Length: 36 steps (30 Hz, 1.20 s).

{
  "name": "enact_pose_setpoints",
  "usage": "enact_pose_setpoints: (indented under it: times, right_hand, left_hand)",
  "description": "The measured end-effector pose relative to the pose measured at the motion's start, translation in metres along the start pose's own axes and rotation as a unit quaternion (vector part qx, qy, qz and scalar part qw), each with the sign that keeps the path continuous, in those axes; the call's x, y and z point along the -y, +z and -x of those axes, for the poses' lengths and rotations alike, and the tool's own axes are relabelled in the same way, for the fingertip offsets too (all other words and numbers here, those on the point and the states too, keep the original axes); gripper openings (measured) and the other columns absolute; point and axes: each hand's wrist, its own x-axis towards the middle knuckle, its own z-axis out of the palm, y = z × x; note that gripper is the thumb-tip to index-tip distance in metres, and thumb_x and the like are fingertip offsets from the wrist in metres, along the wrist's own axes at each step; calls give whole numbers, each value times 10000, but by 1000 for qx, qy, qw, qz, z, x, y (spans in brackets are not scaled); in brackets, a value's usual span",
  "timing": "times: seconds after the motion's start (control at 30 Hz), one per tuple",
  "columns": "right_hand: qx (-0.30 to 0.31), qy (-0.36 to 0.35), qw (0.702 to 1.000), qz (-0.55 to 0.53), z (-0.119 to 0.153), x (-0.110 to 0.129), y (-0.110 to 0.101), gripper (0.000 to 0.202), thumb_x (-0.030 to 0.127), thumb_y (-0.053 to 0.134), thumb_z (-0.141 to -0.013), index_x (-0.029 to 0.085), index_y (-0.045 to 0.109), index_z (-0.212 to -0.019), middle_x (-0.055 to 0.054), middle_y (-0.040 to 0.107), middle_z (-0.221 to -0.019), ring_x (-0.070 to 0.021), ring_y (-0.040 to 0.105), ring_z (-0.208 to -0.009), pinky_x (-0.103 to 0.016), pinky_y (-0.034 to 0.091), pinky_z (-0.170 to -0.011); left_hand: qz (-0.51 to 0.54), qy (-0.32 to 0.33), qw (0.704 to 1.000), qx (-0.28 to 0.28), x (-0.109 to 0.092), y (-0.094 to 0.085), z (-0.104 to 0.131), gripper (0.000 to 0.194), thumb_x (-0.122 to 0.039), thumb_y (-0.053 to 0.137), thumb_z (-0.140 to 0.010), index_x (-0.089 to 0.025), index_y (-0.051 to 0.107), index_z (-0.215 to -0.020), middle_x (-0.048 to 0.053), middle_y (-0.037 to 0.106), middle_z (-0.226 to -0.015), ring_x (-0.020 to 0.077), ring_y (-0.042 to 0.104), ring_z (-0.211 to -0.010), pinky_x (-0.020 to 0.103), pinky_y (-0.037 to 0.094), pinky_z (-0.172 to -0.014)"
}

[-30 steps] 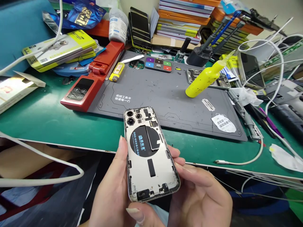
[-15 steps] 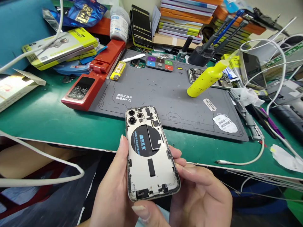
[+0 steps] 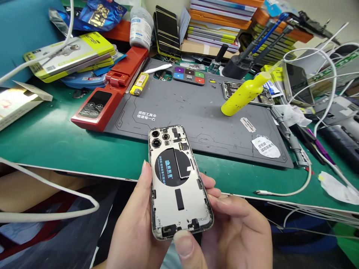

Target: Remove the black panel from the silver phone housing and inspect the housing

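A smartphone (image 3: pixel 165 200) with its back glass off is held tilted in front of me, just over the bench's near edge. Its silver inner plate, camera lenses and round black area with blue print face up. My left hand (image 3: pixel 134 224) is closed around it, thumb along the left edge and fingertips showing past the right edge. My right hand (image 3: pixel 238 231) grips the lower right corner, its thumb on the bottom edge and its index finger bent against the right side. The phone's screen side is hidden.
Behind the phone lies a grey work mat (image 3: pixel 179 108) bearing a yellow bottle (image 3: pixel 242 97), an opened phone (image 3: pixel 232 87), a razor blade (image 3: pixel 248 124) and a yellow lighter (image 3: pixel 139 84). A red device (image 3: pixel 94 108) stands left. White cables (image 3: pixel 333 97) loop at both sides.
My right thumb has shifted right and up onto the phone's bottom edge. The phone and my left hand have hardly moved.
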Motion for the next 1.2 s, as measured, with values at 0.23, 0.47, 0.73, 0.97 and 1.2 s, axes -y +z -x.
enact_pose_setpoints:
  times: [0.23,0.47,0.73,0.97,1.2]
  right_hand:
    - [13,6,1000,11,-6,-3,-12,305,140,684,-848,255,619,-1124,-72,626,-1009,-237,661,-993,-362,598,-804]
    - [-30,61,996,-62,-2,-10,-12,152,219,547,-976,276,637,-1084,-47,618,-1003,-192,658,-1000,-358,576,-892]
    - [58,-13,994,-87,-4,-14,-15,491,152,716,-810,245,525,-1252,-73,500,-1142,-223,567,-1158,-328,563,-927]
    - [74,-1,995,-69,-3,-15,-17,565,31,655,-790,253,475,-1278,-79,460,-1181,-212,549,-1172,-335,563,-938]
    - [67,28,992,-106,-1,-12,-18,359,147,562,-939,274,473,-1263,-79,447,-1149,-187,562,-1060,-256,583,-772]
  left_hand:
    - [0,26,1000,-6,6,-2,-4,659,-703,415,-895,-177,762,-1086,121,772,-1109,352,633,-1198,487,453,-1082]
    - [15,19,999,-31,13,-8,-6,641,-710,460,-867,-201,774,-1100,119,767,-1131,375,580,-1272,479,484,-1068]
    - [-15,55,997,-58,8,3,-4,565,-584,400,-951,-196,713,-1216,109,748,-1182,326,506,-1352,477,427,-1113]
    - [-16,73,994,-74,9,-5,-6,895,-317,-107,-902,-88,716,-1169,111,704,-1235,302,343,-1402,543,369,-992]
    - [-16,70,994,-79,13,-8,-2,613,-423,200,-986,-148,653,-1295,76,700,-1269,298,358,-1433,500,393,-1080]
